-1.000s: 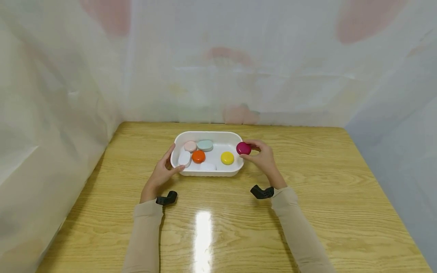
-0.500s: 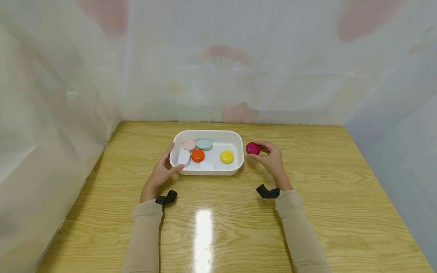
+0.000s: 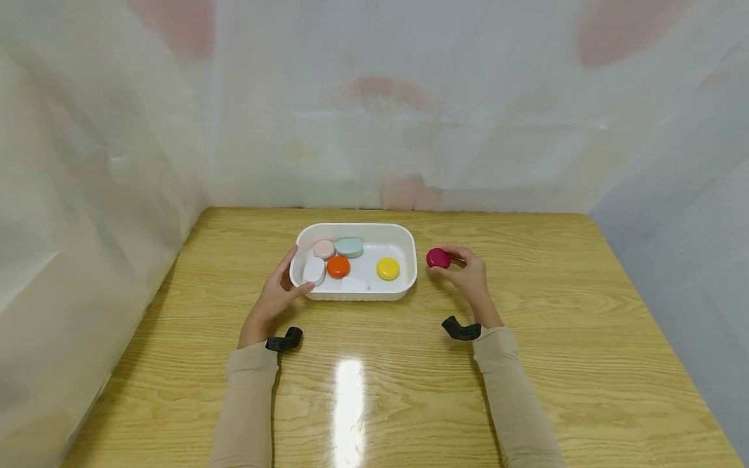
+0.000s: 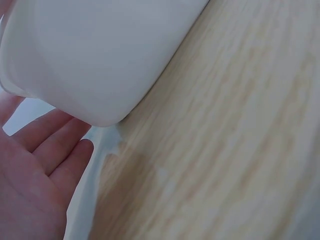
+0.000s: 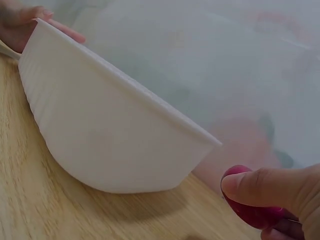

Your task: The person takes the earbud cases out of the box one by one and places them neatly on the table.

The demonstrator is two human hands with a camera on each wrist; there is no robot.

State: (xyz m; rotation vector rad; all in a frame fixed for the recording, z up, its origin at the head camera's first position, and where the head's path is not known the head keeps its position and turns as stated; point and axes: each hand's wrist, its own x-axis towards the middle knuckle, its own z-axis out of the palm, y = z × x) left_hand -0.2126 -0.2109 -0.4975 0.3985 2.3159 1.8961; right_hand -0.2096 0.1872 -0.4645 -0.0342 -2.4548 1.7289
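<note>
A white plastic tub point(image 3: 380, 294) stands on the table with several rounded soap bars in it. At its left end are a pale pink soap point(image 3: 324, 249), a mint green soap point(image 3: 350, 247), a white soap point(image 3: 314, 270) and an orange soap point(image 3: 338, 266). A yellow soap point(image 3: 388, 268) lies toward the right end. Another white soap point(image 3: 355, 284) is partly hidden by the front wall. My left hand point(image 3: 275, 296) holds the tub's left end, thumb over the rim. My right hand point(image 3: 470, 278) pinches a magenta soap point(image 3: 438, 258) between thumb and fingers, just right of the tub.
The wooden table point(image 3: 556, 312) extends on both sides and in front of the tub. A pale patterned sheet point(image 3: 497, 149) hangs behind it and along both sides. Each wrist wears a black camera mount, such as the right mount point(image 3: 462, 329).
My right hand has carried the magenta soap from over the tub's right rim out to the right, then slightly nearer me. My left hand has kept its hold on the tub.
</note>
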